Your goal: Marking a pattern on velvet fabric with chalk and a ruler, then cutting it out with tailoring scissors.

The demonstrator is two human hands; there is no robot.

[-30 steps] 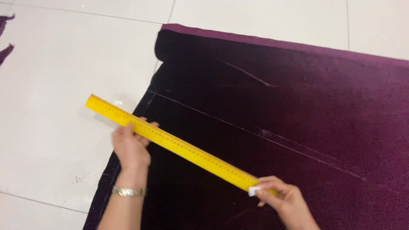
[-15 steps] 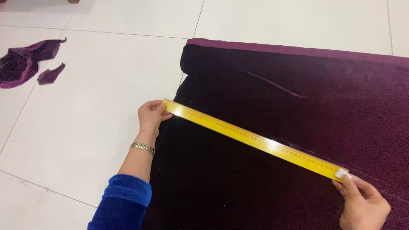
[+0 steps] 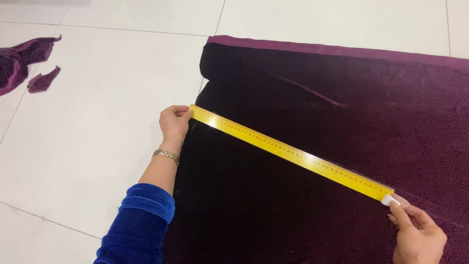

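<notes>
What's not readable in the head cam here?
- Right hand: cut off by the bottom edge; its grip on the white chalk is unclear.
- Left hand: fingertips hidden behind the yellow ruler end.
- Dark velvet fabric: runs past the right and bottom edges.
- Purple scraps: cut by the left edge.

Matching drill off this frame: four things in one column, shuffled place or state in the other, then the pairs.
Things:
1. ruler
2. scraps
3. left hand
4. chalk

Places or states:
A. on the white floor, top left, apart from the cloth
B. at the ruler's far-left end, by the cloth's edge
C. lying slantwise across the dark cloth
D. pinched in the right hand at the ruler's lower-right end

Pairs: 1-C, 2-A, 3-B, 4-D
</notes>
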